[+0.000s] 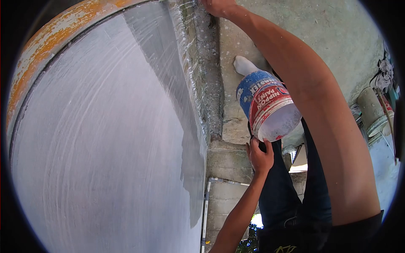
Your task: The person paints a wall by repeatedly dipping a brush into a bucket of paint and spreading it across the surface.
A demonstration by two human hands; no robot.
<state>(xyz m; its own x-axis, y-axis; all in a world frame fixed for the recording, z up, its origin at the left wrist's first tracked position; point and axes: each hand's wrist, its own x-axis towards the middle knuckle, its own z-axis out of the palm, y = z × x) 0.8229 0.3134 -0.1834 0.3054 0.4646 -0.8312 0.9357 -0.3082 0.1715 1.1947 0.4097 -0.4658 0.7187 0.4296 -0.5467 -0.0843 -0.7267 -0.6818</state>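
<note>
A paint bucket [270, 99] with a blue and red label hangs tilted, its open mouth showing whitish insides. My left hand [260, 155] is closed on the bucket's rim. At the top edge of the view, my right hand [217, 6] looks curled closed beside the wall's edge; its fingers are partly cut off, and I cannot make out what it holds. A large wall [109, 139] fills the left side, mostly whitish with curved streaks. Along its right edge runs a darker grey strip [156, 46] with an uneven border.
Peeling orange and white trim [50, 40] curves along the wall's upper left. A pipe [206, 202] runs beside the wall's lower right edge. The concrete floor [329, 29] lies to the right, with a dirty container [371, 110] and clutter at the far right. A white-covered foot [244, 65] shows behind the bucket.
</note>
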